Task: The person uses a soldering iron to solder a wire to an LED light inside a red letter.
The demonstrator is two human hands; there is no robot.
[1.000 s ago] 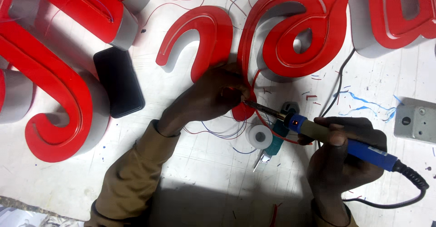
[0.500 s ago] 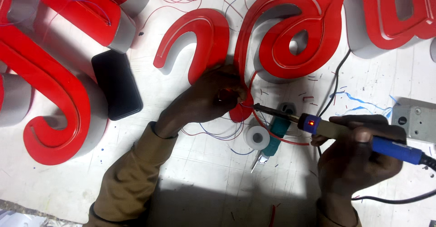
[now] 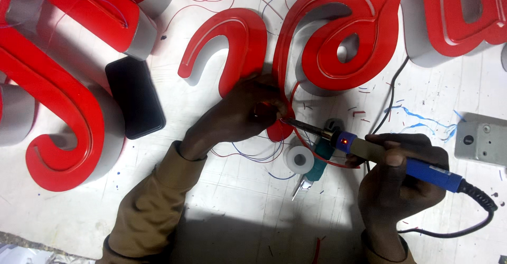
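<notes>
The right hand (image 3: 401, 182) is closed around the blue handle of a soldering iron (image 3: 380, 155), and the metal tip points left, toward the other hand. A small red light shows on the body of the iron. The left hand (image 3: 237, 117) is curled with its fingertips pinched on a thin red wire (image 3: 294, 110), just where the iron tip arrives, at the lower edge of a big red sign letter (image 3: 343, 42). Just near of the tip lie a small white roll (image 3: 299, 159) and teal-handled pliers (image 3: 312, 171) on the white table (image 3: 237, 211). Further left, a black phone (image 3: 134, 97) lies between other red letters. A grey metal box (image 3: 483, 140) sits at the right edge.
</notes>
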